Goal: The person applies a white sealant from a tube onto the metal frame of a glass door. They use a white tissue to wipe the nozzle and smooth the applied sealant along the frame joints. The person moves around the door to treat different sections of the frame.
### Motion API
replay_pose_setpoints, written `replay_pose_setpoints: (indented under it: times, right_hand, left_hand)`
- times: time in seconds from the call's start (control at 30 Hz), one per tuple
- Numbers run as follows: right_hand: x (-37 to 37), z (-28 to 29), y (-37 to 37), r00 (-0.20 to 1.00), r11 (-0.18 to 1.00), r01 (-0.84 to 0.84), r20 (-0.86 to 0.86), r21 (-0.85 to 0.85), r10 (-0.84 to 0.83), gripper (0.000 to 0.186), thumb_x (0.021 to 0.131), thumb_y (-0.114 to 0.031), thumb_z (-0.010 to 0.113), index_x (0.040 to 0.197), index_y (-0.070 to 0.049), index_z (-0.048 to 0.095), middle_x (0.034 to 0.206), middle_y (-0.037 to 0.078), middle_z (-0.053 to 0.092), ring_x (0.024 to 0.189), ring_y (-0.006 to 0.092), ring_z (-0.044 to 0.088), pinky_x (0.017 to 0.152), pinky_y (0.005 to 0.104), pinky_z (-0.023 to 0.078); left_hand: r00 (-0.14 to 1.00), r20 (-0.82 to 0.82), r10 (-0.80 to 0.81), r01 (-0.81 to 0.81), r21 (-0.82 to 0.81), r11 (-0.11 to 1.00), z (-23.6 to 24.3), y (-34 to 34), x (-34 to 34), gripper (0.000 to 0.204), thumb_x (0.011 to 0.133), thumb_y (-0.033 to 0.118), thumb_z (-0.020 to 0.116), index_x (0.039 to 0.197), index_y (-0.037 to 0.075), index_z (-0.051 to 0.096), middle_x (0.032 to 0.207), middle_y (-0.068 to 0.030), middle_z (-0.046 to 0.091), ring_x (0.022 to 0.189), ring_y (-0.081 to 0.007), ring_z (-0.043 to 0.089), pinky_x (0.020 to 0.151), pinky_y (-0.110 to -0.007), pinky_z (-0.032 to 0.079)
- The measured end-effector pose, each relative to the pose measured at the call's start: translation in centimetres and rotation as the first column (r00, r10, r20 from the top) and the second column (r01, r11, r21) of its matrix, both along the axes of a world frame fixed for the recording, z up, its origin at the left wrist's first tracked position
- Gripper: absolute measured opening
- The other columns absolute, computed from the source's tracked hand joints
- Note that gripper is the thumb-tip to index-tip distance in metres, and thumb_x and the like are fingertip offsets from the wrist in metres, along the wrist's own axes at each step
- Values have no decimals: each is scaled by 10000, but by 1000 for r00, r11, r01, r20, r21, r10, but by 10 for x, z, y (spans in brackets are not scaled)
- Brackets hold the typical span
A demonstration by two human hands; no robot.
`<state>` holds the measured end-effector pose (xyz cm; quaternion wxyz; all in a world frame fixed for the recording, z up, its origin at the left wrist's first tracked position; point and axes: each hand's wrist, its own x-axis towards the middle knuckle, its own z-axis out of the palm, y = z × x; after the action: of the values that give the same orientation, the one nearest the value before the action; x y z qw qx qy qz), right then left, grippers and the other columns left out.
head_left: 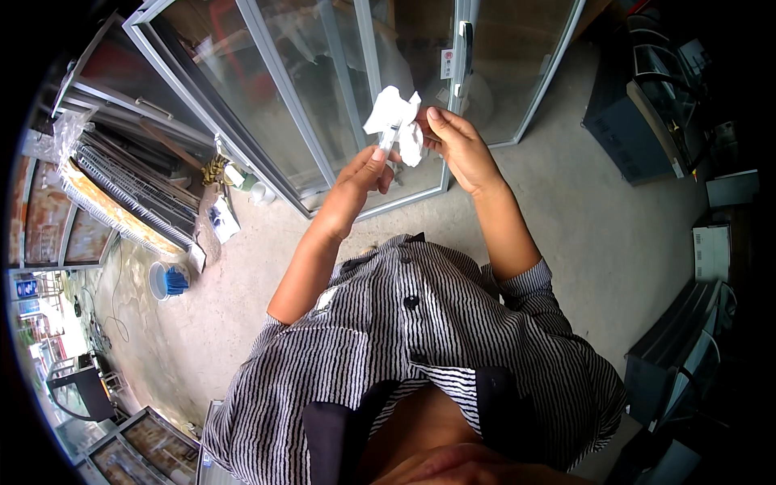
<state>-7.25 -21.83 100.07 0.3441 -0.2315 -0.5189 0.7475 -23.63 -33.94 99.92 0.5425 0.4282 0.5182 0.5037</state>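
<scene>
The left hand [364, 179] pinches a small clear piece [388, 140] touching crumpled white tissue [391, 108]; for the right hand [458, 144], I cannot tell the fingers' grip

White wad [394, 109]: thin crumpled paper, maybe tissue, matt and all creases
See-through bit [388, 141] beside it: kinda shiny, looks like thin plastic, too small to swear to
Door frames [284, 85]: silvery-grey metal, smooth, more satin than mirror
Panes [212, 50]: glass I reckon, glossy, a bit hazy with reflections
Door handle [466, 48]: smooth and black, can't tell if it's metal or plastic
Floor [558, 210]: bare concrete look, matt, blotchy
Striped shirt [315, 364]: soft woven cloth, crinkly
Collar [335, 436]: plain dark cloth, dull
Shirt buttons [411, 302]: dark, hard-looking, plastic-ish
Wrap on the left [71, 133]: clear plastic film, wrinkled, super glossy
Bucket [158, 283]: pale plastic, smooth
</scene>
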Motion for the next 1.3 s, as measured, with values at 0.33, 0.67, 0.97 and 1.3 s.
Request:
replay_pose_setpoints:
  times: [0.33, 0.67, 0.97, 1.3]
  right_hand:
    - [-1, -4, -4, 990, 992, -119, -85, -46, 115, 336, 897, -42, 587, 1230, -30, 553, 1147, 42, 605, 1080, 147, 560, 938, 292, 453]
    - [1, -21, 3, 988, 996, -59, -145, -73, 48, 258, 865, -18, 620, 1122, -1, 629, 1054, 39, 654, 999, 123, 595, 908, 275, 458]
    - [-3, -25, -1, 960, 819, 103, 160, 564, -231, 180, 797, -15, 673, 973, 17, 658, 840, 47, 665, 797, 109, 613, 719, 235, 479]
    - [-14, -20, -12, 960, 786, 23, 207, 618, -191, 202, 858, -20, 622, 1059, -1, 611, 924, 64, 609, 814, 138, 594, 729, 267, 481]
  left_hand:
    - [975, 219, -37, 52, -63, 997, -4, 1, -7, 378, 984, 429, 399, 991, 113, 606, 737, 27, 479, 742, -108, 412, 798, -257, 354]
    - [990, -125, -72, 75, 15, 997, -5, 1, -7, 379, 976, 409, 462, 1032, 78, 636, 723, 25, 471, 736, -93, 423, 737, -259, 366]
    - [916, -364, 170, -62, 291, 955, -13, 13, -4, 734, 817, 376, 710, 1385, 31, 397, 1324, -194, 492, 1180, -254, 505, 986, -375, 399]
    - [831, -520, 197, -13, 336, 942, 1, 27, -16, 368, 793, 214, 744, 1110, 43, 669, 978, -107, 699, 899, -217, 664, 928, -358, 447]
